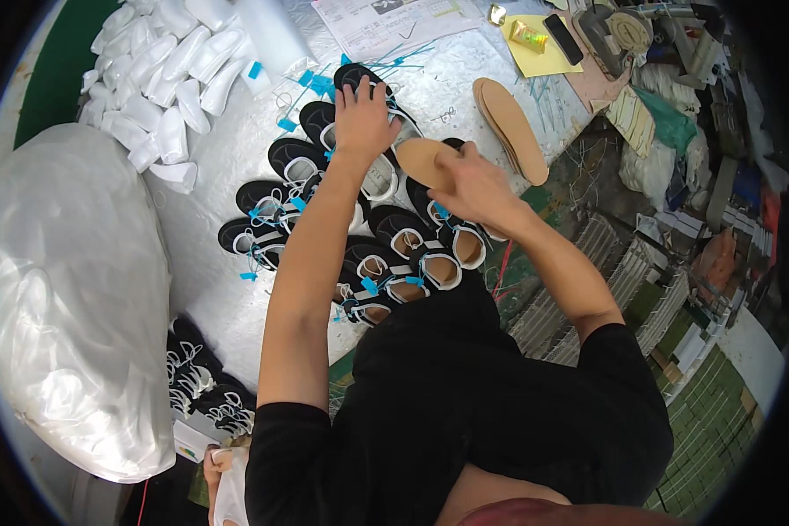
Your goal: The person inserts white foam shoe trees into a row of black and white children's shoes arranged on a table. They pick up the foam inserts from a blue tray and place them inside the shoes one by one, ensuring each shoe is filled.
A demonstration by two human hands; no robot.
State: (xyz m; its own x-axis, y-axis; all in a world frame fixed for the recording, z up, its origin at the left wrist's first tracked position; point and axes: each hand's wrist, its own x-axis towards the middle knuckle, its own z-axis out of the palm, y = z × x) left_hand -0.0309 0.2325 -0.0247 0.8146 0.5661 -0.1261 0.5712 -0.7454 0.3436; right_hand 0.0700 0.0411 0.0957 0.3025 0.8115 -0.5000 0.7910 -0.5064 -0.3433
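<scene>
My right hand (478, 184) pinches a tan insole (423, 164) between thumb and fingers, above the shoes in front of me. At the far end of the left row, my left hand (365, 121) is closed over a black shoe (354, 74) with white trim, its fingers bent across the upper. More black shoes (287, 154) with white laces and blue tags lie side by side below the left hand. Nearer to me is a second group of black shoes (405, 230), tan insoles showing in several openings. The insole hides part of the shoe beneath it.
A stack of tan insoles (510, 131) lies right of my hands. White foot-shaped inserts (171, 66) are heaped at the far left. A big filled plastic bag (74, 298) bulges along the left side. A phone (563, 40) and papers (394, 24) lie at the back.
</scene>
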